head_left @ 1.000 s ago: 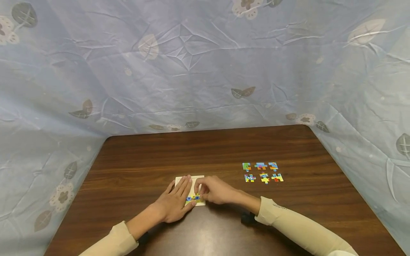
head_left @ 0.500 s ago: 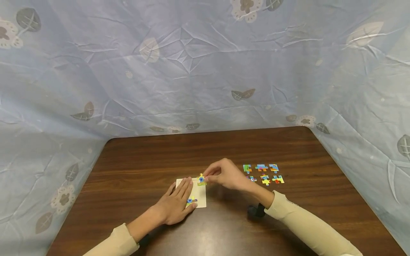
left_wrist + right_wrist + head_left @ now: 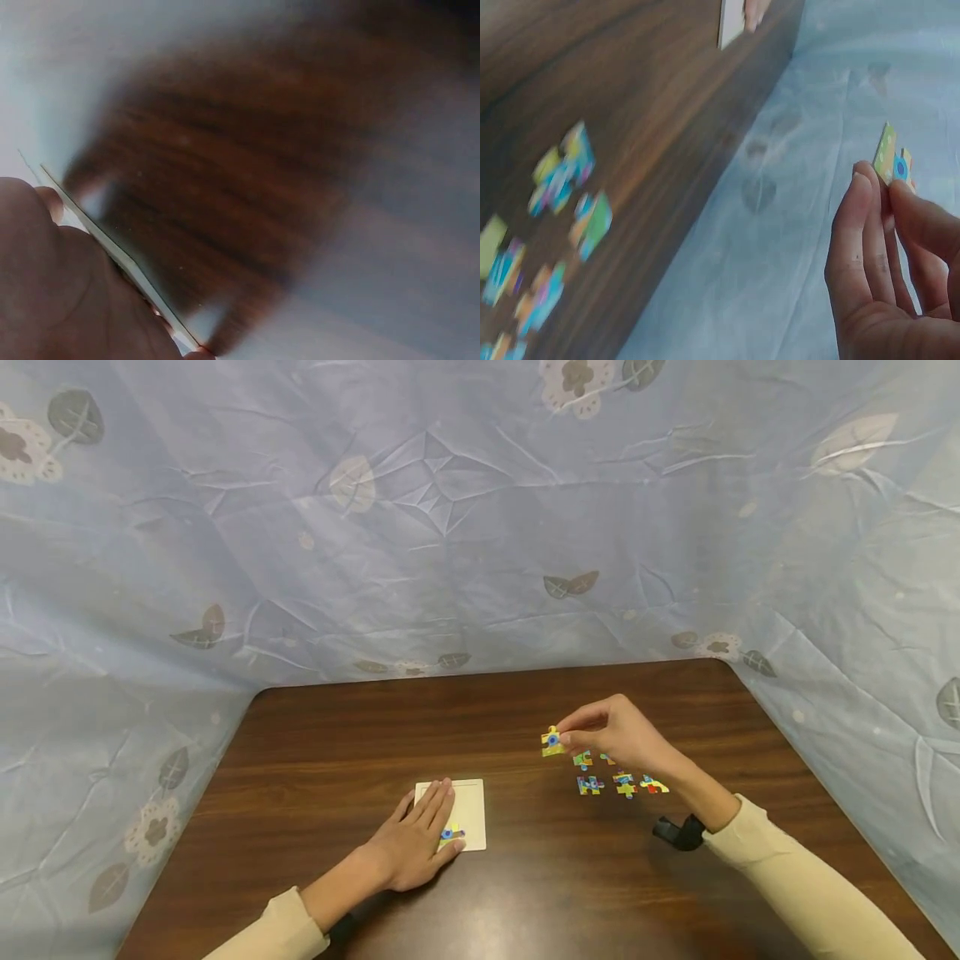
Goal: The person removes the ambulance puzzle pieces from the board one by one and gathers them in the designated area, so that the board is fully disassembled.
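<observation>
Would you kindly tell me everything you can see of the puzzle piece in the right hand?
In the head view, the puzzle piece is flat and mostly yellow, with a round blue shape near its middle and a tab on top. It may be card; I cannot tell. The right hand pinches it between thumb and fingers, partly covering it, clear of the table and left of the other pieces.

Hand pinches puzzle piece (blurred pieces seemingly flat).
</observation>
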`<state>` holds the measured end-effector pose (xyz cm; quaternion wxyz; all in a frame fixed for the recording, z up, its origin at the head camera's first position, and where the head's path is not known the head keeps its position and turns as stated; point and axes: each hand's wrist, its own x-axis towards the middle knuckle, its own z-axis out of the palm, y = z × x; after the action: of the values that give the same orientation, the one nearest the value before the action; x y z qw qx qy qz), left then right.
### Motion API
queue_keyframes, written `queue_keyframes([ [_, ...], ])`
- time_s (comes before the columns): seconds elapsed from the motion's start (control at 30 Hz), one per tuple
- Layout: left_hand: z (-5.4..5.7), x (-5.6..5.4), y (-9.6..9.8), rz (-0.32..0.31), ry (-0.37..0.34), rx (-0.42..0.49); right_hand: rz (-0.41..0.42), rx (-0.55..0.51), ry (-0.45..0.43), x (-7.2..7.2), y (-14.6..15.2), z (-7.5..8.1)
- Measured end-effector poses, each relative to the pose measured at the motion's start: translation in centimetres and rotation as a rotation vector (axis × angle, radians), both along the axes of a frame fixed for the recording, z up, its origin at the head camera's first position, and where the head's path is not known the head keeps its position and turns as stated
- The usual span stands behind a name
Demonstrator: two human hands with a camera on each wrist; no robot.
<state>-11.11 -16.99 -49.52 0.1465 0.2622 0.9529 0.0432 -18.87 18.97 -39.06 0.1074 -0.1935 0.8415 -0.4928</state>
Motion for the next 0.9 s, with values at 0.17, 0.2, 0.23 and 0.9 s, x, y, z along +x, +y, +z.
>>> queue_keyframes([
  [0.17,0.0,-0.1,0.0,-0.004,-0.012,0.002,-0.045,0.046,-0.019,0.1,4.6,0.1],
  [0.2,-0.1,-0.1,0.0,-0.005,-0.015,0.006,-0.056,0.063,-0.024,0.2,5.4,0.1],
  [0.23,-0.1,-0.1,0.0,-0.005,-0.018,0.005,-0.065,0.080,-0.028,0.3,6.3,-0.1],
  [0.9,0.0,-0.2,0.1,0.000,-0.005,-0.004,-0.024,0.073,-0.368,2.6,16.1,-6.7],
])
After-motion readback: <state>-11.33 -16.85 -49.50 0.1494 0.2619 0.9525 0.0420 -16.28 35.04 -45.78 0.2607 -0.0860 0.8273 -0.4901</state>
